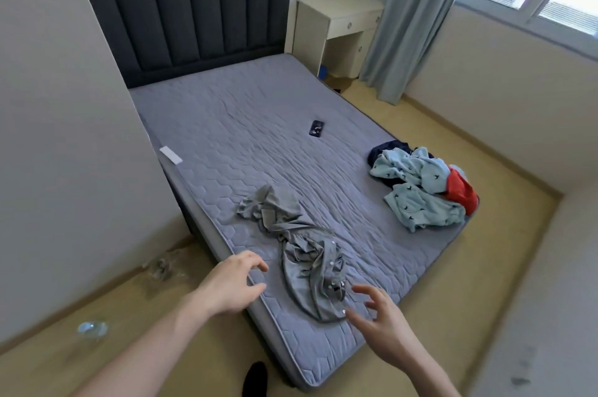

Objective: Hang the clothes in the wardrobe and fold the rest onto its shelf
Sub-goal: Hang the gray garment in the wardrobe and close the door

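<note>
One bed fills most of what I see, its grey quilted mattress (259, 125) bare and set against one dark padded headboard (184, 18), with its left side close along the wall. Pale floor (485, 209) runs open down the right side and round the foot of the bed where I stand. One white bedside table (339, 27) stands in the far corner beside one blue-grey curtain (407, 18) that hangs under the window. On the mattress I count two lots of clothes: a pile (424, 186) near the right edge, made of light blue printed pieces with one red and one dark blue garment mixed in, and one crumpled grey shirt (304, 254) lying alone near the foot edge, well apart from the pile. One dark phone (316, 128) lies by itself mid-mattress, and one white strip (171, 154) sits at the left edge. My left hand (231, 286) hovers over the corner, fingers loosely spread, gripping nothing. My right hand (385, 322) is spread too, fingertips just beside the shirt's near hem.
</note>
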A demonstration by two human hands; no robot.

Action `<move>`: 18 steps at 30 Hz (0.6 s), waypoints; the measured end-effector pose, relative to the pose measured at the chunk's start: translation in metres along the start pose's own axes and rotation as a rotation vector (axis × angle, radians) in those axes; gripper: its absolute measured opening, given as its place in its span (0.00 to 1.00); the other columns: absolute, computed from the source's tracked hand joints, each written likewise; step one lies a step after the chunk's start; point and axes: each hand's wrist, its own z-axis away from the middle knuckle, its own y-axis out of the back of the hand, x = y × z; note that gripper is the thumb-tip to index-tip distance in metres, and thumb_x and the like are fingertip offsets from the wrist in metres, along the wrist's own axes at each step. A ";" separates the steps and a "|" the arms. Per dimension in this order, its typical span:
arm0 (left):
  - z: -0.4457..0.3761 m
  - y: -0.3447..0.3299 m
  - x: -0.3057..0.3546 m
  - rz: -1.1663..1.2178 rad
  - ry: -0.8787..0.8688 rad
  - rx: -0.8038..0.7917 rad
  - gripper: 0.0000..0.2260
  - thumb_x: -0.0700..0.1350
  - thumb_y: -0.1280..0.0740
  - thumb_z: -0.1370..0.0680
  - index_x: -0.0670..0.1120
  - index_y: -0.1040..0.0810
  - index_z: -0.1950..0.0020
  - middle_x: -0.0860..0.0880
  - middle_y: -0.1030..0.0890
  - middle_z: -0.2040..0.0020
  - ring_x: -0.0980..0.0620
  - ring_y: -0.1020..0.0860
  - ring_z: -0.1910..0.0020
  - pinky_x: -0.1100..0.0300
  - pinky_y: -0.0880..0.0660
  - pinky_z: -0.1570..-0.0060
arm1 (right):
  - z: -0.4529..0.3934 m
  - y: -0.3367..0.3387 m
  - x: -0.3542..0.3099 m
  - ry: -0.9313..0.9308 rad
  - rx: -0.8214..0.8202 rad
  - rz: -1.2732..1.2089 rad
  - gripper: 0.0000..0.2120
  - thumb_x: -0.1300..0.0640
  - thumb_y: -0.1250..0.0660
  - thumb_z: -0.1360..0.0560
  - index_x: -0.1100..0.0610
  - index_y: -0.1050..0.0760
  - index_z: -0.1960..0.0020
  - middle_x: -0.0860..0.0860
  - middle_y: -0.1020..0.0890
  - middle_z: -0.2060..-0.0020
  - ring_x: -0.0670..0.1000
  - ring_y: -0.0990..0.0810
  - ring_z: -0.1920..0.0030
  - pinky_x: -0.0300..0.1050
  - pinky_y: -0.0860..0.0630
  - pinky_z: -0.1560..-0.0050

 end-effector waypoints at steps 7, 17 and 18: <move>-0.081 -0.024 0.002 0.070 0.126 -0.100 0.14 0.56 0.31 0.24 0.57 0.20 0.39 0.58 0.23 0.36 0.57 0.24 0.35 0.60 0.29 0.34 | -0.095 0.009 0.046 -0.120 -0.108 0.050 0.20 0.40 0.27 0.25 0.41 0.28 0.36 0.44 0.28 0.36 0.39 0.27 0.45 0.27 0.30 0.52; -0.120 -0.085 -0.041 0.180 0.533 -0.051 0.11 0.44 0.29 0.21 0.49 0.20 0.39 0.51 0.25 0.37 0.51 0.24 0.41 0.65 0.33 0.46 | -0.264 -0.026 0.131 -0.295 -0.400 0.182 0.31 0.45 0.32 0.23 0.52 0.34 0.23 0.52 0.29 0.27 0.54 0.21 0.37 0.44 0.25 0.44; -0.125 -0.093 -0.046 0.189 0.567 -0.050 0.11 0.44 0.29 0.21 0.49 0.20 0.39 0.52 0.25 0.37 0.52 0.24 0.41 0.65 0.33 0.47 | -0.279 -0.032 0.142 -0.313 -0.415 0.182 0.31 0.46 0.32 0.23 0.52 0.34 0.23 0.52 0.29 0.27 0.54 0.20 0.38 0.41 0.25 0.48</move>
